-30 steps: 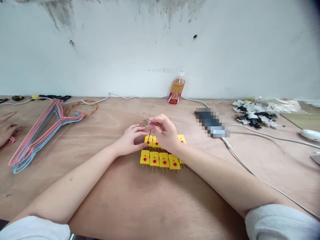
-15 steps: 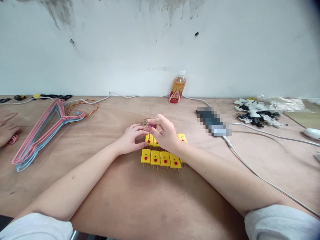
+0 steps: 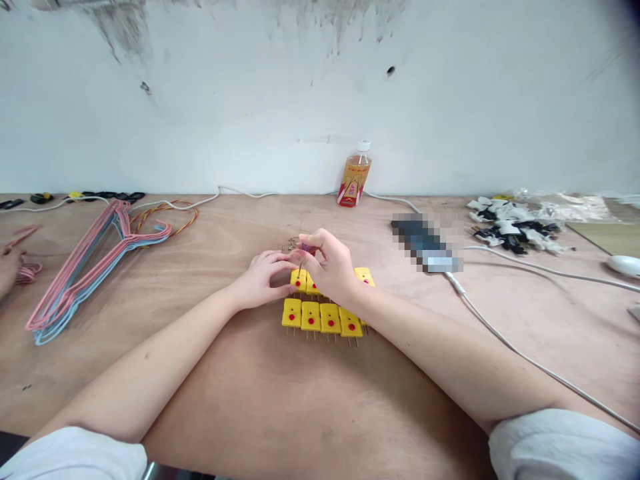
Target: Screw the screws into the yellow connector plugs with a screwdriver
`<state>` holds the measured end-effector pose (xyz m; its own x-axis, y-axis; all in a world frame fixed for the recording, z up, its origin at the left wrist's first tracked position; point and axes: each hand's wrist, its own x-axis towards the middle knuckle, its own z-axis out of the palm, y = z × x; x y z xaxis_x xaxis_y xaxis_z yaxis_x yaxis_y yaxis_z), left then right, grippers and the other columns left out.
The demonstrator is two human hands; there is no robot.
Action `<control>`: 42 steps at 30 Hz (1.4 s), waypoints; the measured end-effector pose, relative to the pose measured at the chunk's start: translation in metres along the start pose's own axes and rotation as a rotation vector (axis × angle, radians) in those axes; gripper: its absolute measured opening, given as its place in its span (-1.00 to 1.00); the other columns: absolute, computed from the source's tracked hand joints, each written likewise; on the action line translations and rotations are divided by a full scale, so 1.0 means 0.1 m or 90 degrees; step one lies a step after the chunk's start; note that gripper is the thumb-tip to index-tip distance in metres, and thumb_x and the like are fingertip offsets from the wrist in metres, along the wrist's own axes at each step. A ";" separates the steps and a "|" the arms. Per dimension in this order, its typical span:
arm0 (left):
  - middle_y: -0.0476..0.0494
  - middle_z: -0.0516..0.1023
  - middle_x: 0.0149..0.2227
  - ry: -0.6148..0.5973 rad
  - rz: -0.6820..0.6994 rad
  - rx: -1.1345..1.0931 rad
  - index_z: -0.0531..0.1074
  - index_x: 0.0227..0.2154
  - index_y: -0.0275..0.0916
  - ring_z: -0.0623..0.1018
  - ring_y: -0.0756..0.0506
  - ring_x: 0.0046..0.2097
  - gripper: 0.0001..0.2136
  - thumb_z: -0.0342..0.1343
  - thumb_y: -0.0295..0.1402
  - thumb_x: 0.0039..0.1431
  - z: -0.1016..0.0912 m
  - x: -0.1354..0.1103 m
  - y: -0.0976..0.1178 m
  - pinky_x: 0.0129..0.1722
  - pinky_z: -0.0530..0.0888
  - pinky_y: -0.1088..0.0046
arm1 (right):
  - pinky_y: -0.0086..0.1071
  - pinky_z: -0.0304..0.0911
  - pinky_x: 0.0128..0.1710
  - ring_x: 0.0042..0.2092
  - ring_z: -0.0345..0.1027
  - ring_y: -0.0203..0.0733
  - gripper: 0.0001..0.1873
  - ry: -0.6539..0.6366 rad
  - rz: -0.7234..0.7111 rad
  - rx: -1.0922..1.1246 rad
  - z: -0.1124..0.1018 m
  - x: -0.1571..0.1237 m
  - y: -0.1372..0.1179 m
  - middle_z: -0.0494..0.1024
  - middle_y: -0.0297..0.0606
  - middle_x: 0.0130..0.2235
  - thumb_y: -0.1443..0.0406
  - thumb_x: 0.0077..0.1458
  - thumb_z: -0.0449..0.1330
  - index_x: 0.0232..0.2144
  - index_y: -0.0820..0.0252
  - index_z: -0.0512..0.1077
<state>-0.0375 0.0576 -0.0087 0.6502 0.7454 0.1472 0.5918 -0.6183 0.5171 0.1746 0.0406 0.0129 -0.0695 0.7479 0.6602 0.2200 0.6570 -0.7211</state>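
Observation:
Two rows of small yellow plugs [image 3: 311, 315] with red dots and thin metal pins lie on the table. At the left end of the far row, my left hand [image 3: 263, 280] grips a yellow plug [image 3: 299, 281] by its edge between thumb and fingers. My right hand [image 3: 330, 263] pinches a small screwdriver [image 3: 304, 247] with a purplish handle, its thin shaft pointing down at that plug's upper part. The right hand hides part of the far row. Just beyond the fingers lies a little pile of small screws [image 3: 291, 244].
Pink and blue hangers [image 3: 95, 267] lie at left, near another person's hand [image 3: 9, 267] with pink cord. A drink bottle [image 3: 355, 175] stands by the wall. At right are a blurred phone [image 3: 425, 245] with a white cable [image 3: 493, 327], black and white parts [image 3: 517, 230] and a mouse [image 3: 625, 267].
My right fingers have shifted slightly on the screwdriver, while my left hand stays at the same plug. At far left the other person's hand has moved back toward the edge.

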 end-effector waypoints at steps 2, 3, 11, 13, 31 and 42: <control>-0.13 0.44 0.29 -0.002 -0.001 0.001 0.53 0.10 0.02 0.29 -0.34 0.37 -0.61 0.24 -0.04 0.26 0.00 0.00 0.00 0.38 0.20 -0.09 | -0.23 0.51 -0.20 -0.22 0.54 -0.16 -0.86 -0.006 -0.015 -0.022 -0.01 0.00 0.00 0.59 -0.24 -0.25 0.17 0.33 0.23 -0.13 0.07 0.45; -0.14 0.44 0.29 0.001 -0.001 0.001 0.54 0.10 0.03 0.29 -0.34 0.36 -0.61 0.24 -0.04 0.26 0.00 0.00 0.00 0.37 0.21 -0.09 | -0.21 0.53 -0.16 -0.17 0.56 -0.15 -0.84 -0.024 -0.014 -0.014 -0.02 0.01 0.00 0.61 -0.21 -0.22 0.17 0.34 0.20 -0.10 0.08 0.44; -0.12 0.48 0.25 0.015 0.007 0.004 0.55 0.04 0.01 0.31 -0.34 0.35 -0.65 0.26 -0.05 0.24 0.01 0.00 0.00 0.36 0.22 -0.08 | -0.22 0.56 -0.13 -0.11 0.62 -0.15 -0.86 -0.175 0.076 0.075 -0.13 0.11 -0.02 0.66 -0.17 -0.08 0.23 0.34 0.17 -0.07 0.07 0.39; -0.13 0.46 0.27 0.013 -0.004 0.006 0.55 0.06 0.02 0.30 -0.34 0.36 -0.63 0.26 -0.03 0.24 0.02 0.00 0.00 0.36 0.21 -0.09 | -0.24 0.55 -0.17 -0.15 0.61 -0.16 -0.86 -0.127 0.082 0.037 -0.10 0.09 -0.01 0.66 -0.18 -0.11 0.22 0.31 0.21 -0.10 0.08 0.41; -0.13 0.45 0.28 0.003 -0.007 0.003 0.53 0.07 0.02 0.29 -0.34 0.37 -0.63 0.24 -0.03 0.26 0.01 0.00 0.01 0.37 0.19 -0.09 | -0.23 0.54 -0.24 -0.20 0.58 -0.12 -0.81 -0.040 0.042 -0.018 -0.03 0.05 -0.03 0.63 -0.22 -0.24 0.11 0.29 0.26 -0.19 0.07 0.48; -0.14 0.49 0.22 0.017 -0.006 0.008 0.55 0.04 0.01 0.33 -0.35 0.33 -0.65 0.26 -0.05 0.24 0.00 0.00 0.05 0.34 0.23 -0.09 | -0.17 0.57 -0.08 -0.11 0.62 -0.14 -0.87 -0.224 0.110 0.091 -0.23 0.22 -0.16 0.68 -0.20 -0.07 0.18 0.28 0.24 -0.25 0.09 0.43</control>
<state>-0.0347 0.0549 -0.0063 0.6318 0.7575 0.1642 0.6039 -0.6139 0.5084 0.1923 0.0443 0.0446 -0.3769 0.8186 0.4335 0.1215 0.5076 -0.8530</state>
